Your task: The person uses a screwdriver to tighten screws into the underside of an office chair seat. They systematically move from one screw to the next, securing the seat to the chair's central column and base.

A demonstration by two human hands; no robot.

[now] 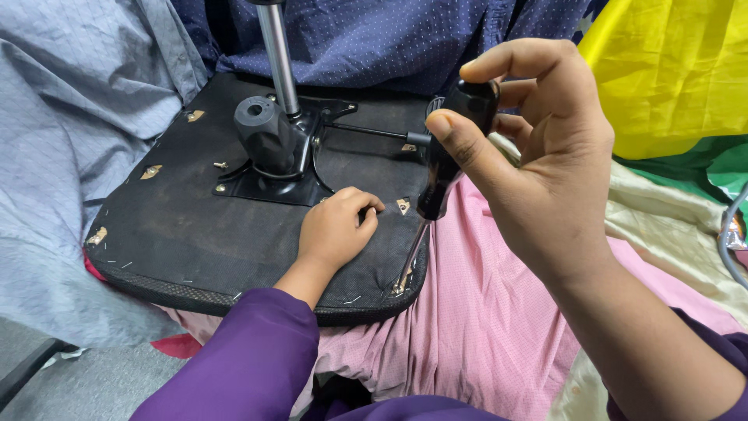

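An upturned black chair seat point(195, 234) lies on fabric, its metal base plate point(269, 183) and chrome column point(277, 58) pointing up. My right hand point(538, 164) grips the black handle of a screwdriver point(440, 168), thumb on top. The shaft slants down to a screw at the seat's near right corner point(401, 284). My left hand point(336, 230) rests fisted on the seat underside, just left of the screwdriver, holding nothing that I can see. Both arms wear purple sleeves.
A black lever rod point(366, 130) sticks out from the base plate toward the right. Small brass-coloured fittings point(150, 171) dot the seat's edge. Pink cloth point(467, 312), grey cloth point(70, 117), blue dotted fabric point(389, 39) and yellow fabric point(670, 70) surround the seat.
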